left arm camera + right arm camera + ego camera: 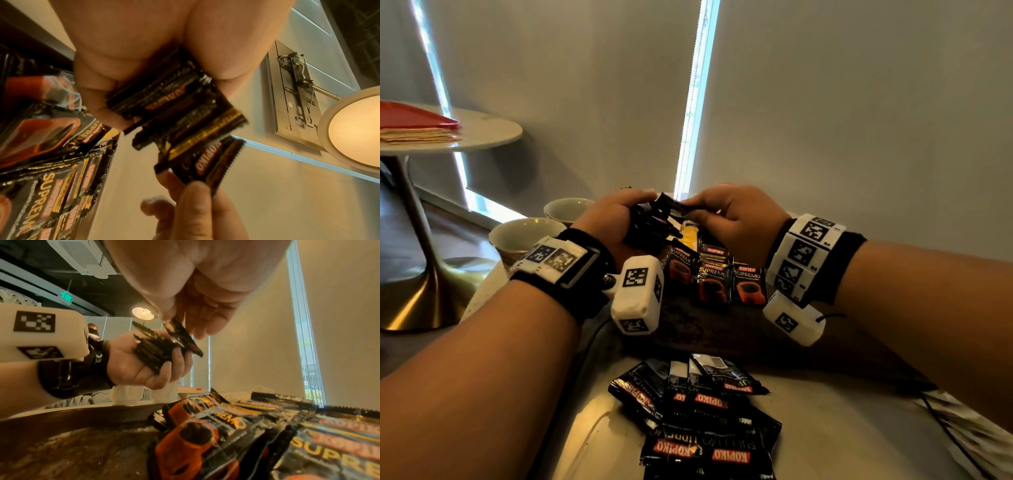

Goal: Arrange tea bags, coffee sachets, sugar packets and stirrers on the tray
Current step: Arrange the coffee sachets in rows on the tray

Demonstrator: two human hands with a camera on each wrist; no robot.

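So the left hand [616,219] grips a bunch of small dark packets [156,352] above the tray [709,329], the right hand [726,216] pinches one packet [180,335], some coffee packets [714,277] lie at the tray's far edge, more [698,418] wait on the table, and tea, sugar and stirrers I cannot make out.

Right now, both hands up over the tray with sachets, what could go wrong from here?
1. The left hand grips a fanned stack of sachets; pulling one out with the right hand might drag neighbours loose onto the tray.
2. Falling sachets could knock the overlapping row of Supremo sachets below out of line.
3. The loose pile of sachets lies under the forearms; a lowered arm may scatter it.
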